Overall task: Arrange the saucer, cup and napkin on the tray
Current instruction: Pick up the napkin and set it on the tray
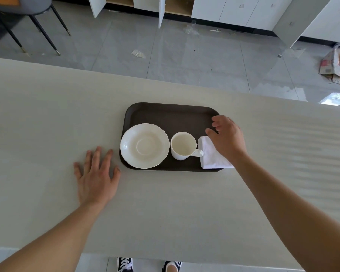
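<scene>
1. No writing is legible; print on the crumpled cardboard (337, 69) on the floor is too blurred to read.
2. The dark tray (165, 112) on the pale table (47, 107) holds the saucer (144, 145), the cup (183, 145) and the napkin (212, 157).
3. The left hand (96, 177) lies flat and spread on the table; the right hand (227, 137), fingers loose, hovers over the napkin, contact unclear.
4. Grey floor tiles and white cabinets (234, 8) lie beyond.

Your left hand (95, 178) and right hand (227, 137) are bare, with no rings, watch or gloves, and both forearms are bare to the frame's edge. On your feet you wear black-and-white sneakers (125, 264) with white laces and toe caps.
</scene>
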Tool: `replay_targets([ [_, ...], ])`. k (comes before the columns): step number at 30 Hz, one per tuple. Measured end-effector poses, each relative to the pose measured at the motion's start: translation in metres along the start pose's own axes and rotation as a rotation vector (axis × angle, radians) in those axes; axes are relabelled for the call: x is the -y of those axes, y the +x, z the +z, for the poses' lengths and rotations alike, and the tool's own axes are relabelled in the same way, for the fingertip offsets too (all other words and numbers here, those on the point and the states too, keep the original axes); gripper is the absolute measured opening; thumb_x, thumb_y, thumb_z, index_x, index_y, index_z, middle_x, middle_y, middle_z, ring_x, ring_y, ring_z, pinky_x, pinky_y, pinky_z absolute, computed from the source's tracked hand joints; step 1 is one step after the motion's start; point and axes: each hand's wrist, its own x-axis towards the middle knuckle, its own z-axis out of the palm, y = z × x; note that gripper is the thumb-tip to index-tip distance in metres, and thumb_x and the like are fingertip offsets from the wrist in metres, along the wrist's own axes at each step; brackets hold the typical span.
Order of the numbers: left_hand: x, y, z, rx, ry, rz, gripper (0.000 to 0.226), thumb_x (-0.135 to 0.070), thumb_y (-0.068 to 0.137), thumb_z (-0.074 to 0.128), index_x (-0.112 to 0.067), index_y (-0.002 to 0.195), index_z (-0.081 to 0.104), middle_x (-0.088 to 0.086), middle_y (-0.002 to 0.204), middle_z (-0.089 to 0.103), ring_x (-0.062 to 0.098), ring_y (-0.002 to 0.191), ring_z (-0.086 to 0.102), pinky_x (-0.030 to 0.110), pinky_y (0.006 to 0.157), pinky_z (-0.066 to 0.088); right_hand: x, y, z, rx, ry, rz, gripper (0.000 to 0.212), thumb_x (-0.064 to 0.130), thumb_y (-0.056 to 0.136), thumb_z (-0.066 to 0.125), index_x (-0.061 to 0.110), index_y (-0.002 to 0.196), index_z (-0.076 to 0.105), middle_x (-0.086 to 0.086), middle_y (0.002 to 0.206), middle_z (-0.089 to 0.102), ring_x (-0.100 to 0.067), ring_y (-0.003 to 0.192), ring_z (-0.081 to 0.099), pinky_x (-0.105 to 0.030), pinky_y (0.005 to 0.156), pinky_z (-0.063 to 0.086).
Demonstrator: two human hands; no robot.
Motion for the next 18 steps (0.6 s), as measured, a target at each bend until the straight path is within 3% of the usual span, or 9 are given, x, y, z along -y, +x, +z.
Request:
replay_targets([
  [3, 0.001, 0.0, -0.001, 0.016, 0.004, -0.009, 0.062, -0.05, 0.089, 0.034, -0.032, 0.149, 0.034, 0.003, 0.163, 0.026, 0.026, 0.151, 0.015, 0.057, 0.119, 0.004, 0.021, 0.013, 0.012, 0.07, 0.017, -0.046, 0.034, 0.026, 0.087, 0.07, 0.017, 0.12, 0.064, 0.001, 0.108, 0.069, -0.019, 0.096, 0.064, -0.029, 0.081, 0.048],
  [7, 0.001, 0.001, -0.001, 0.023, -0.006, -0.014, 0.061, -0.048, 0.091, 0.04, -0.033, 0.149, 0.035, 0.004, 0.163, 0.024, 0.026, 0.151, 0.014, 0.056, 0.12, 0.005, 0.045, 0.028, 0.03, 0.195, 0.005, -0.094, 0.03, 0.03, 0.09, 0.068, 0.016, 0.116, 0.067, 0.001, 0.105, 0.072, -0.019, 0.097, 0.065, -0.033, 0.086, 0.052],
  [10, 0.0, 0.001, -0.002, 0.006, -0.023, -0.028, 0.063, -0.05, 0.088, 0.037, -0.033, 0.148, 0.038, 0.007, 0.161, 0.026, 0.029, 0.151, 0.014, 0.055, 0.121, 0.005, 0.059, 0.04, 0.041, 0.293, -0.043, -0.119, 0.03, 0.036, 0.091, 0.065, 0.017, 0.114, 0.069, 0.001, 0.106, 0.074, -0.019, 0.095, 0.065, -0.029, 0.078, 0.049],
  [18, 0.0, 0.001, -0.003, 0.006, -0.018, -0.037, 0.063, -0.05, 0.087, 0.038, -0.034, 0.148, 0.039, 0.008, 0.161, 0.028, 0.029, 0.151, 0.016, 0.055, 0.121, 0.007, 0.094, 0.061, 0.063, 0.591, -0.305, -0.223, 0.033, 0.037, 0.092, 0.064, 0.01, 0.106, 0.074, -0.009, 0.109, 0.074, -0.029, 0.099, 0.066, -0.043, 0.09, 0.055],
])
